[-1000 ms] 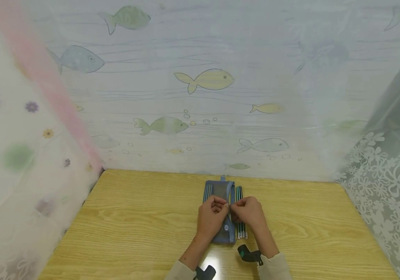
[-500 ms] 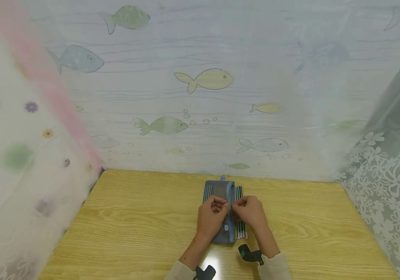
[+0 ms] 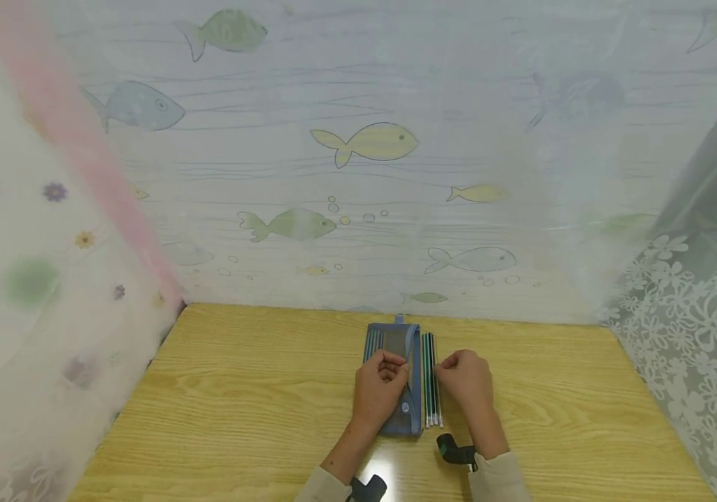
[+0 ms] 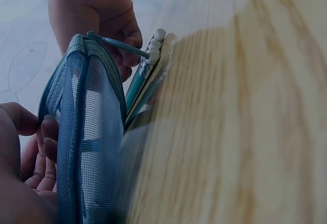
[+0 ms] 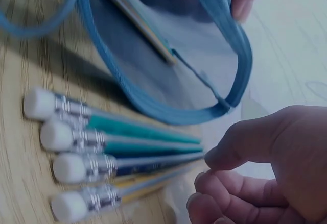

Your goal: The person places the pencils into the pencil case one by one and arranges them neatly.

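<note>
A blue mesh pencil case (image 3: 397, 422) lies lengthwise on the table, its zipped mouth spread. My left hand (image 3: 380, 390) pinches the rim of that mouth between thumb and fingers. Several pencils (image 3: 429, 397) with white erasers lie side by side just right of the case, teal, dark blue and yellow. My right hand (image 3: 467, 380) is at the right side of this row, its thumb and fingertips close to the pencils' shafts, with nothing visible held. Inside the case, pencils (image 5: 148, 27) show in the right wrist view.
Wood-grain table (image 3: 258, 390) extends to both sides. A fish-printed curtain (image 3: 364, 181) hangs behind it, and a lace-patterned sheet (image 3: 703, 328) at the right. Black wrist cameras (image 3: 455, 450) sit on the wrists. A blue loop (image 5: 41, 27) hangs beside the case.
My right hand has moved from the case's mouth rightward to the row of pencils. The left hand keeps its hold on the rim, and the case lies where it was.
</note>
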Tool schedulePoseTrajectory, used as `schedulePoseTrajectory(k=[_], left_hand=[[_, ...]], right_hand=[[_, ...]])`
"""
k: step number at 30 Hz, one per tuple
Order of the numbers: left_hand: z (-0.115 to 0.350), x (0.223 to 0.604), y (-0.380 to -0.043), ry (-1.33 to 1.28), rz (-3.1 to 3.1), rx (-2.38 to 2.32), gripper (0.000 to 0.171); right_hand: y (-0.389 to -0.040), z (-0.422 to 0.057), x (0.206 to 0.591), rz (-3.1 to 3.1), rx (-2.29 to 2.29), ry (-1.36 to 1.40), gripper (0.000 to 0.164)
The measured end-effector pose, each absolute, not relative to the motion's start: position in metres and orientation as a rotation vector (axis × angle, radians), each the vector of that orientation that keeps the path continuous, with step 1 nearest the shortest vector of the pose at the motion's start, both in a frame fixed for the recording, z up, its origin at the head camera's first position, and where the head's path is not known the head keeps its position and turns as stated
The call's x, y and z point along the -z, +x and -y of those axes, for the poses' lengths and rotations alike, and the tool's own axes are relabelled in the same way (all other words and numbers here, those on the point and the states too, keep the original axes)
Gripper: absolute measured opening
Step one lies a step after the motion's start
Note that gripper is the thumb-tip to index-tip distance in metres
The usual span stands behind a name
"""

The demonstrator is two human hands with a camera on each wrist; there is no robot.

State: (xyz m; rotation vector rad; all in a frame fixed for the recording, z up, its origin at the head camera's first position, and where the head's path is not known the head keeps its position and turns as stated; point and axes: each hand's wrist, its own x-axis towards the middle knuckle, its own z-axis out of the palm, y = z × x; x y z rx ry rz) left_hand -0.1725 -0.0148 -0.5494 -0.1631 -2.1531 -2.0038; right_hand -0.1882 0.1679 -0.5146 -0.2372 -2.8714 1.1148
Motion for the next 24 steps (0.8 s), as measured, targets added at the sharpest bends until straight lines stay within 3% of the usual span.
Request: schedulePoseTrajectory(k=[24], left_hand=[[0.014,0.550,-0.172,-0.154,2.160,1.997,0.008]], right_hand=[[-0.184,-0.158,0.516,3.028,-0.862,-0.428,0.040]])
